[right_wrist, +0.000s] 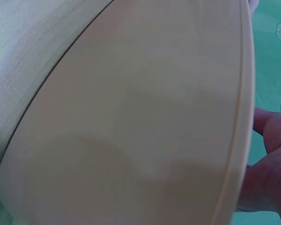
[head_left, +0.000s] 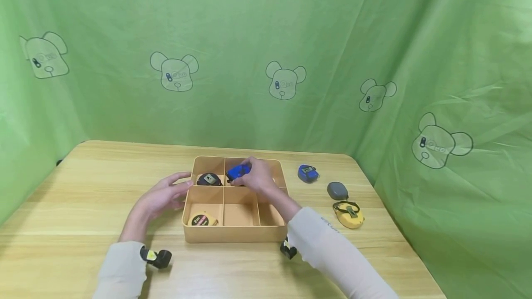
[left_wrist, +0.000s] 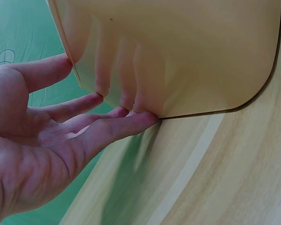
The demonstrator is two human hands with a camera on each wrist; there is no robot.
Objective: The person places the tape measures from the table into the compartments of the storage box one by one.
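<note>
My right hand [head_left: 258,176] pinches a blue tape measure [head_left: 238,172] at the back middle compartment of a tan divided box [head_left: 234,233]. In the right wrist view the box wall hides that tape measure, and only part of the hand [right_wrist: 271,159] shows past the rim. My left hand [head_left: 166,193] is at the box's left side. The left wrist view shows its fingertips [left_wrist: 147,117] touching the outer wall low down, with the fingers extended. A black tape measure [head_left: 209,179] lies in the back left compartment, a yellow one [head_left: 202,219] in the front left.
Right of the box on the wooden table [head_left: 83,197] lie another blue tape measure [head_left: 308,173], a grey rounded one [head_left: 337,190] and a yellow one with a black strap [head_left: 350,216]. A green curtain [head_left: 232,105] hangs behind and along both sides.
</note>
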